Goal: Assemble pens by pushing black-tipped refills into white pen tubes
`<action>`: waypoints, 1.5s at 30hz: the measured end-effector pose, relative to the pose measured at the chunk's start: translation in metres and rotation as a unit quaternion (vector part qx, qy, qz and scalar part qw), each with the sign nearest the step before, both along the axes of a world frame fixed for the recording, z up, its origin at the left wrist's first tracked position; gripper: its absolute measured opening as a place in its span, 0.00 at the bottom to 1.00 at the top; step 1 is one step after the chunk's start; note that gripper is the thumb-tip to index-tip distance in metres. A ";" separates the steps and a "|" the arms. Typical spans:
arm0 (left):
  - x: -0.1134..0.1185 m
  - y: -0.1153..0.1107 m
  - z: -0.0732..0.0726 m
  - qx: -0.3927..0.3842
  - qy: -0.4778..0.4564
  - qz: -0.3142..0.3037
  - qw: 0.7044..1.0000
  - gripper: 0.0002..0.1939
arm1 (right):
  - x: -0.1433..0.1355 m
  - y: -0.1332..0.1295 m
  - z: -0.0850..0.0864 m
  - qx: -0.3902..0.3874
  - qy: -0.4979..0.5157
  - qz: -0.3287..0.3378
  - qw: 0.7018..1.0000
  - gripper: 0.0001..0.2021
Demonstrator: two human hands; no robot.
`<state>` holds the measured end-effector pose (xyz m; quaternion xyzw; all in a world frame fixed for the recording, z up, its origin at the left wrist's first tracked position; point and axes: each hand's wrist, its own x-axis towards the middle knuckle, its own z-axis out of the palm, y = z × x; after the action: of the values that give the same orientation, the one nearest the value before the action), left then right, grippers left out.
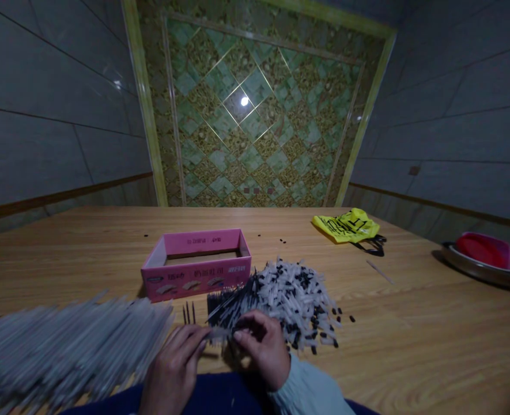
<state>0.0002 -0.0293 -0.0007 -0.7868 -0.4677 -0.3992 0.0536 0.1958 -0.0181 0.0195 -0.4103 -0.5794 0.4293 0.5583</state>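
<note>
My left hand (pixel 174 360) pinches a small translucent plastic piece (pixel 219 334) between thumb and fingers. My right hand (pixel 261 346) is closed at the other end of that piece, thumb against fingertips; what exactly lies between them is too small and blurred to tell. Just beyond my hands spreads a pile of short frosted plastic caps (pixel 295 297) mixed with little black plugs. Dark thin rods (pixel 233 305), like pen refills, lie against the pile's left side. Several dark, pointed sticks (pixel 189 313) lie beyond my left hand. A large heap of long translucent tubes (pixel 64 346) covers the table's left front.
A pink cardboard box (pixel 196 279) with printed lettering stands open behind the rods. Toward the back right lies a crumpled yellow bag (pixel 347 226) with black print. A metal dish (pixel 479 265) holding a red item (pixel 483 252) sits at the right edge of the wooden table (pixel 431 323).
</note>
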 end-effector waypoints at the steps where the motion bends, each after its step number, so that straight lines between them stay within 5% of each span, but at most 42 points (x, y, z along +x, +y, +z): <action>1: 0.000 0.000 0.001 0.000 0.006 0.000 1.000 0.11 | 0.000 -0.001 0.000 0.001 -0.015 -0.005 1.000 0.06; 13: 0.000 -0.002 0.003 -0.002 0.045 0.002 0.999 0.16 | 0.003 -0.006 0.010 0.110 -0.147 -0.040 0.982 0.04; 34: 0.000 -0.003 0.001 -0.024 0.060 0.004 0.998 0.18 | 0.004 -0.006 0.005 0.145 -0.202 -0.044 0.968 0.06; 45: -0.001 -0.003 0.000 -0.045 0.057 0.004 0.997 0.18 | 0.010 -0.003 -0.002 0.224 -0.242 0.000 0.944 0.07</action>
<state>-0.0008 -0.0321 -0.0004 -0.8079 -0.4848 -0.3318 0.0465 0.2057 -0.0211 0.0177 -0.3663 -0.7781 0.1758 0.4790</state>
